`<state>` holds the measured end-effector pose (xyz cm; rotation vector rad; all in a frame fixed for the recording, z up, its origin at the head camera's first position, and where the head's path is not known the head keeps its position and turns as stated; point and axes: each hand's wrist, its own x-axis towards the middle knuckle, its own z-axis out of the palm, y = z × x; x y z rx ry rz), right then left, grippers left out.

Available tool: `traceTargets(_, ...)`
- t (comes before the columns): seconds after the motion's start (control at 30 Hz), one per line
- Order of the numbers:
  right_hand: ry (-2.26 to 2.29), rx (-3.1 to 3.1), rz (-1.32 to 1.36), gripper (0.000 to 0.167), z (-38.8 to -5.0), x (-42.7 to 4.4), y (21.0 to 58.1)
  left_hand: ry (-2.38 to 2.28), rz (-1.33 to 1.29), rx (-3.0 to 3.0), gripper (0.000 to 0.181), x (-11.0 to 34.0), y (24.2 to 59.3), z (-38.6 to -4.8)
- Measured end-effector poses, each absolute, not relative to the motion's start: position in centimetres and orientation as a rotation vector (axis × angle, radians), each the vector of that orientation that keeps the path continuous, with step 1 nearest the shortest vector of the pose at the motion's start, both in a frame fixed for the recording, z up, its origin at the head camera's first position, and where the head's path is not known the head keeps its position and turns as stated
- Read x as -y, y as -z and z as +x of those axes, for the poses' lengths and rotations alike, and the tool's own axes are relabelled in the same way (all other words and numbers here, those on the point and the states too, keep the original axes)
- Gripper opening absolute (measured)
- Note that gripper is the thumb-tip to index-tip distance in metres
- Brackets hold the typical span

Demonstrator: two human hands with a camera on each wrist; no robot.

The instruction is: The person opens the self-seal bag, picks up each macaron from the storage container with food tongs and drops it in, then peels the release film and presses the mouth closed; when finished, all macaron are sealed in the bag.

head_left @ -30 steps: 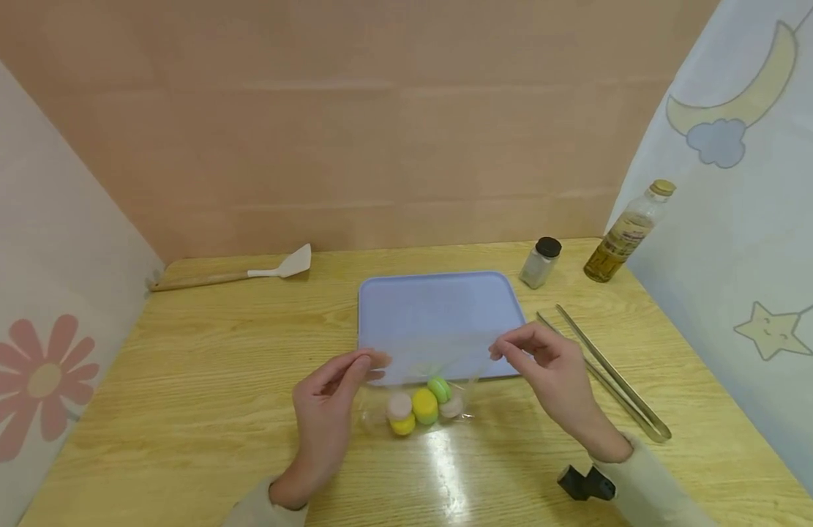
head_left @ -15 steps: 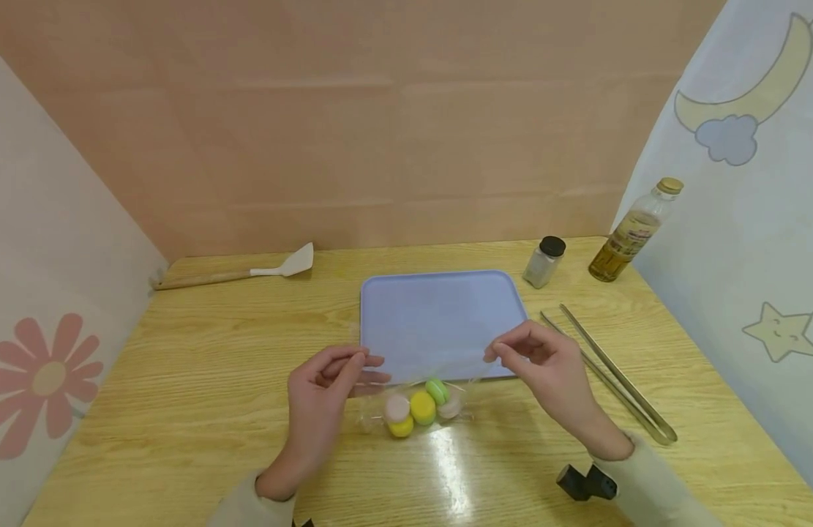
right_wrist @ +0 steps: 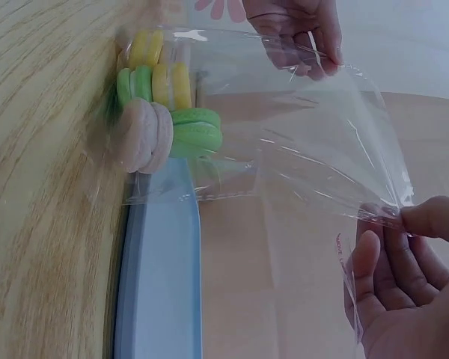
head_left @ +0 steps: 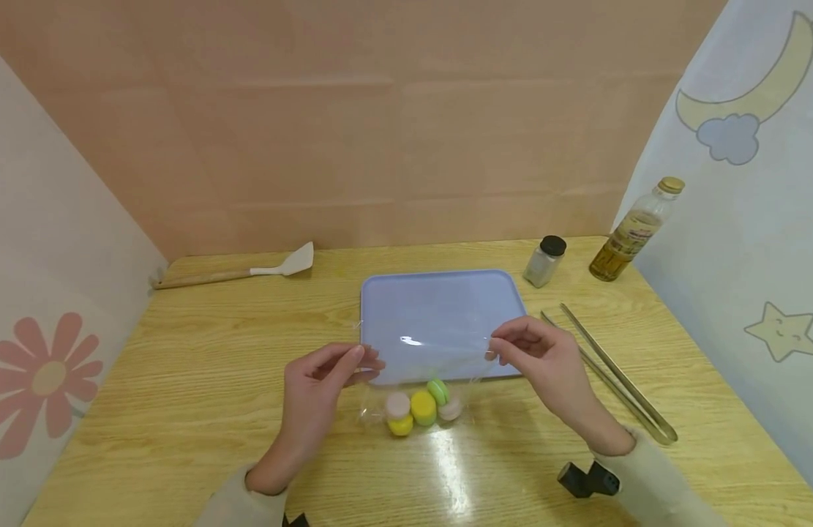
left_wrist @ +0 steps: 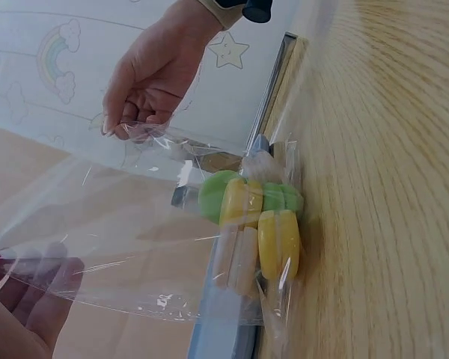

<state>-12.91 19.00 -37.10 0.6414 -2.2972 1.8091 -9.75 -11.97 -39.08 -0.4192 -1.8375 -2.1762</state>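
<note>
A clear plastic bag (right_wrist: 284, 127) stands upright, its bottom at the table. Several macarons lie inside at its base: a green macaron (right_wrist: 197, 133), a pale macaron (right_wrist: 146, 136) and a yellow macaron (left_wrist: 278, 243) among them. My left hand (head_left: 317, 391) pinches the bag's upper left edge between thumb and finger. At the opposite upper edge, my right hand (head_left: 547, 369) pinches the film the same way. Both hands are raised above the table, with the bag's film stretched between them. In the head view the film is nearly invisible apart from glints.
Behind the bag lies a blue tray (head_left: 439, 300). Metal tongs (head_left: 620, 380) rest to its right. A black-lidded jar (head_left: 544, 262) and an oil bottle (head_left: 633, 233) stand at the back right. A spatula (head_left: 248, 272) lies at the back left.
The left hand has shifted slightly to the left, still pinching the bag. The right hand stays nearly in place. The macarons have barely moved.
</note>
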Motion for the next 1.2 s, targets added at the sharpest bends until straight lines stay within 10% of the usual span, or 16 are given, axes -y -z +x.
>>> traceTargets(1.2, -1.819, 2.359, 0.73, 0.009, -13.4, -20.1, 36.2, 2.05, -0.681, 1.932, 0.012, 13.7, 37.7, -10.3)
